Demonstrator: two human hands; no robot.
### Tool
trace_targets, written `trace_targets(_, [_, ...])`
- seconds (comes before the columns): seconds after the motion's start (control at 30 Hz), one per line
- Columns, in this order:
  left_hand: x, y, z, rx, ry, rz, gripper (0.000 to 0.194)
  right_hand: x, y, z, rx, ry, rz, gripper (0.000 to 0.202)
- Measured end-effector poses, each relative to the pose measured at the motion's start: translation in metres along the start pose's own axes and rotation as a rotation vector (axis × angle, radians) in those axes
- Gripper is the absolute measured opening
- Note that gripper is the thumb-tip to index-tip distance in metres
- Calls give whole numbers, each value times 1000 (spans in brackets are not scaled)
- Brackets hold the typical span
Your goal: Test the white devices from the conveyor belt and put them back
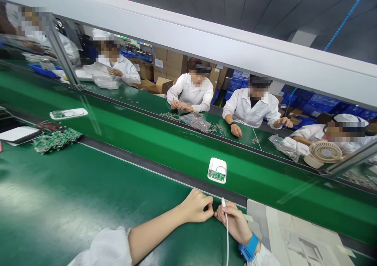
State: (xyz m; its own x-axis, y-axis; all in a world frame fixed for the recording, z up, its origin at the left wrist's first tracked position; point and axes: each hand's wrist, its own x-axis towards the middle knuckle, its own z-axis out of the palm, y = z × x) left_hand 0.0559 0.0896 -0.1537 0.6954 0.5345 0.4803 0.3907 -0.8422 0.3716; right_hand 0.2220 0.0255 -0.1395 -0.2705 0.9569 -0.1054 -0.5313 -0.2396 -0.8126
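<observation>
My right hand (234, 221), with a blue band at the wrist, is closed around a white cable (227, 238) just below its plug end. The plug points up, and the cable hangs down past the bottom of the view. Beside it, near the table's far edge, my left hand (196, 206) is curled into a loose fist; nothing shows in its fingers. Beyond both hands, a white casing (217, 164) with a green circuit board (217, 175) and a thin wire lies on the green conveyor belt (165, 152), apart from them.
A second white casing (68, 113) with a board lies farther left on the belt. Stacked circuit boards (57, 140) sit at the table's left. A taped printed sheet (300, 234) lies at right. Several co-workers in white sit across the belt, near a small fan (325, 151).
</observation>
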Motion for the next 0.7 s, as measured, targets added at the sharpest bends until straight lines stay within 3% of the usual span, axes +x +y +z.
trace_targets(0.53, [0,2,0,-28,74,-11,10,1,-1,2,-24,7,-16,22])
trace_targets(0.7, [4,3,-4,60,246,-38,11,1,-1,1,-36,23,-9,22])
